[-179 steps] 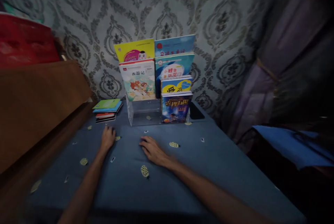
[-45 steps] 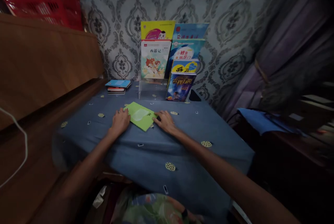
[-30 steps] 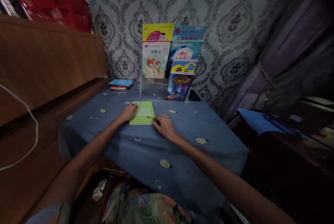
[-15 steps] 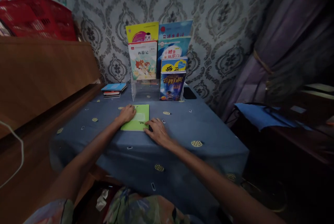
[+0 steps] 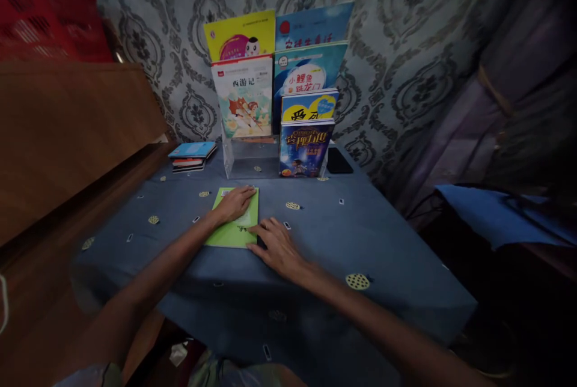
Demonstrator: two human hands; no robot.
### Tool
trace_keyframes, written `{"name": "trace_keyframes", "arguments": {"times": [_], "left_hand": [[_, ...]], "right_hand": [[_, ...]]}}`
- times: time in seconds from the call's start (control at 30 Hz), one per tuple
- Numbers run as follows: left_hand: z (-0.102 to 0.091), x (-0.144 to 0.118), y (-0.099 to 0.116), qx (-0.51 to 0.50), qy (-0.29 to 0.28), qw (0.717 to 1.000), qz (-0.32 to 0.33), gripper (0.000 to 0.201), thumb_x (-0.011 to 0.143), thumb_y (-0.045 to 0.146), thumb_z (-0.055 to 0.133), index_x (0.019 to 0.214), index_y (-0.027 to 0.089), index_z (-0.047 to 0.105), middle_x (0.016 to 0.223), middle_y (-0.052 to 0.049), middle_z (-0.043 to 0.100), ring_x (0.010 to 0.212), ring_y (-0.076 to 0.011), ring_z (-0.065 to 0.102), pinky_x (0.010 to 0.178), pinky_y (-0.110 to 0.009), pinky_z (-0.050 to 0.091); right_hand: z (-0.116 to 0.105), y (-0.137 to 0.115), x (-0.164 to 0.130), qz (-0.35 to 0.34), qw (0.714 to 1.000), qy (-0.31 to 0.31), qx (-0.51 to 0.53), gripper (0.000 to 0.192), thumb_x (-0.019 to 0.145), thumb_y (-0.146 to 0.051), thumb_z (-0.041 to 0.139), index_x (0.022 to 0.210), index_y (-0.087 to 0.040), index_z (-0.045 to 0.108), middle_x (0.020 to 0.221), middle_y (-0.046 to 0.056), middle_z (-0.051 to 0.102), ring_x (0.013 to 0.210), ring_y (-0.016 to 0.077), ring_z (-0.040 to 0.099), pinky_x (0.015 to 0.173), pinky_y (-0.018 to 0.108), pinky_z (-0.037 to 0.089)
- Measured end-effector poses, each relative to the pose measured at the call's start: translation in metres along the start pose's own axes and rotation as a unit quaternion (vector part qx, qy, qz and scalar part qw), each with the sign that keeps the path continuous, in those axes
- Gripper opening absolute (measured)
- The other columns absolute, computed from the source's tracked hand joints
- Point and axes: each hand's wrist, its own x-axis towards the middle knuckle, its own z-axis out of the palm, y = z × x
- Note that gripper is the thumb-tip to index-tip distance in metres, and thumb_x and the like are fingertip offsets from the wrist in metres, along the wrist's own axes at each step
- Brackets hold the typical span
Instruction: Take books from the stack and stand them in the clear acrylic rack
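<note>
A thin green book [image 5: 229,235] lies flat on the cloth-covered table, with a pale text box and dark lettering on its cover. Across its upper right part rests my left hand [image 5: 237,204], open, fingers stretched toward the top right corner and hiding some of the cover. My right hand [image 5: 278,247] is at the lower right edge of the book. Its fingers are apart, and the index finger and thumb tips touch the cover's edge. Beyond the book stands a clear display rack [image 5: 252,161] bearing several picture books.
A small pile of books [image 5: 193,152] sits at the table's back left. A dark flat object [image 5: 339,161] lies right of the rack, beside a blue-purple book [image 5: 304,152]. Patterned wallpaper [image 5: 198,110] rises behind. A red basket [image 5: 45,20] stands on the wooden furniture at left.
My left hand has slid rightward across the green book, from its upper left side to the upper right corner. The right hand stays at the lower right edge. The view has shifted closer.
</note>
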Motion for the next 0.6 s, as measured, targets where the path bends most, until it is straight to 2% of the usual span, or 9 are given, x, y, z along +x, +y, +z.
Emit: {"name": "trace_keyframes", "arguments": {"times": [0.1, 0.2, 0.37, 0.5, 0.6], "left_hand": [[0.003, 0.000, -0.006, -0.035, 0.017, 0.999, 0.030, 0.043, 0.101, 0.024, 0.038, 0.140, 0.018, 0.055, 0.146, -0.010, 0.057, 0.139, -0.0209, 0.049, 0.118, -0.043, 0.038], [0.004, -0.004, -0.010, -0.063, 0.032, 0.997, 0.033, 0.042, 0.102, 0.025, 0.037, 0.138, 0.017, 0.056, 0.145, -0.011, 0.057, 0.138, -0.0207, 0.050, 0.117, -0.044, 0.040], [-0.004, -0.013, -0.016, -0.057, 0.053, 0.997, -0.002, 0.037, 0.101, 0.023, 0.039, 0.131, 0.017, 0.060, 0.136, -0.011, 0.064, 0.128, -0.0218, 0.059, 0.112, -0.043, 0.046], [-0.017, -0.020, -0.024, -0.003, 0.037, 0.999, -0.037, 0.036, 0.101, 0.023, 0.040, 0.130, 0.019, 0.060, 0.134, -0.011, 0.064, 0.124, -0.0238, 0.060, 0.110, -0.043, 0.047], [-0.022, -0.022, -0.028, 0.008, 0.032, 0.996, -0.077, 0.036, 0.101, 0.024, 0.039, 0.129, 0.018, 0.061, 0.134, -0.012, 0.064, 0.122, -0.0249, 0.061, 0.107, -0.043, 0.049]], "right_hand": [[-0.007, 0.011, 0.011, -0.011, 1.000, -0.004, 0.004, 0.025, 0.094, -0.036, 0.062, 0.114, -0.021, 0.069, 0.106, 0.009, 0.064, 0.103, 0.0256, 0.054, 0.090, 0.039, 0.043], [-0.012, 0.023, 0.027, -0.006, 1.000, -0.011, 0.000, 0.028, 0.096, -0.033, 0.058, 0.117, -0.018, 0.067, 0.111, 0.011, 0.065, 0.105, 0.0269, 0.055, 0.090, 0.040, 0.044], [-0.007, 0.040, 0.060, 0.004, 1.000, -0.023, -0.009, 0.037, 0.098, -0.033, 0.053, 0.129, -0.017, 0.062, 0.141, 0.017, 0.055, 0.127, 0.0318, 0.048, 0.102, 0.048, 0.041], [0.002, 0.054, 0.086, 0.001, 0.999, -0.042, -0.012, 0.044, 0.097, -0.036, 0.052, 0.137, -0.016, 0.057, 0.146, 0.018, 0.053, 0.135, 0.0331, 0.042, 0.108, 0.050, 0.037], [0.006, 0.067, 0.096, 0.017, 0.999, -0.033, -0.014, 0.046, 0.098, -0.036, 0.049, 0.139, -0.017, 0.056, 0.150, 0.017, 0.050, 0.136, 0.0330, 0.043, 0.108, 0.051, 0.037]]}}
